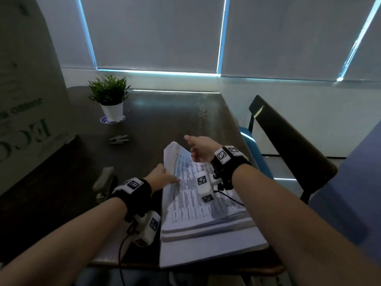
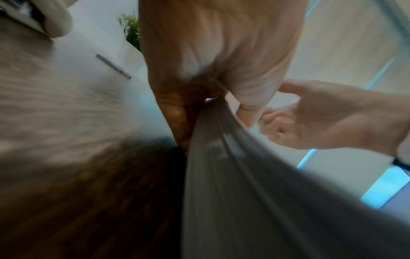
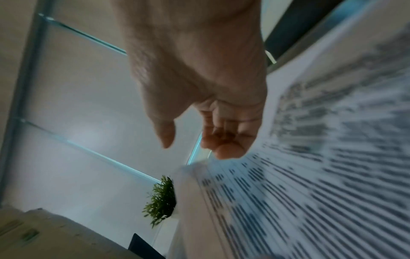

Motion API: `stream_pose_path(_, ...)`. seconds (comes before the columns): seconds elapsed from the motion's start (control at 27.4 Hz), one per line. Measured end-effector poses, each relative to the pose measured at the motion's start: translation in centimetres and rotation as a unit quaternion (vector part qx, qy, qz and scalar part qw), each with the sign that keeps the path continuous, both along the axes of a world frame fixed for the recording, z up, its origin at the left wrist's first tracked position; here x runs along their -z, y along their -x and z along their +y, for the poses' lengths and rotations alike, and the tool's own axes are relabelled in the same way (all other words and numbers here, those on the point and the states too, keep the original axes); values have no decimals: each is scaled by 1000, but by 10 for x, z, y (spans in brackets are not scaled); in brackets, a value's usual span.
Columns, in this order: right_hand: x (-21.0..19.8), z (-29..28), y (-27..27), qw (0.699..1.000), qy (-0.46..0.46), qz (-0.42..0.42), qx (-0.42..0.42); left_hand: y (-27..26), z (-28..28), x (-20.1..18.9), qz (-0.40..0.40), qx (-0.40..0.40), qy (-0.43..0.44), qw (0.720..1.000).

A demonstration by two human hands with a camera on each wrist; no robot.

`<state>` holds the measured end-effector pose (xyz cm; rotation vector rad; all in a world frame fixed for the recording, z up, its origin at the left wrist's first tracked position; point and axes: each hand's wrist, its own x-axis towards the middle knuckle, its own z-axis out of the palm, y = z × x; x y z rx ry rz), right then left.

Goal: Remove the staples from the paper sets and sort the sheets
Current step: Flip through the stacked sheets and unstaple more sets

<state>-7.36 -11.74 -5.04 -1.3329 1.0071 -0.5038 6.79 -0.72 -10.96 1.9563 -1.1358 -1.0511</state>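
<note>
My left hand pinches the left edge of the white printed paper set, lifting it off the stack at the dark wooden table's near-right corner, presumably to expose the staple; right hand hovers loosely spread, holding nothing.

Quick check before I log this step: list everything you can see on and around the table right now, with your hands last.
paper set: one, white printed sheets, lifted at its left edge
paper stack: one, white, near table edge
table: one, dark
potted plant: one, green in white pot, far left
small grey tool: one, mid-table, type unclear
cardboard box: one, left
chair: one, dark, right
left hand: grips paper set
right hand: fingers relaxed, holds nothing
</note>
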Motion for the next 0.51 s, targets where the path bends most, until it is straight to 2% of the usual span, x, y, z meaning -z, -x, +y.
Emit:
stream_pose_path(0.07, 22, 8, -9, 998, -11, -66, -6, 7, 1, 0, -56, -4, 3, 998)
stream_pose_path(0.22, 52, 19, -14, 991, 47, -123, 14, 16, -2, -3, -136, 40, -1, 990)
stream_pose_path(0.51, 65, 17, -8, 980, 77, -182, -13, 18, -6, 0, -225, 76, -33, 971)
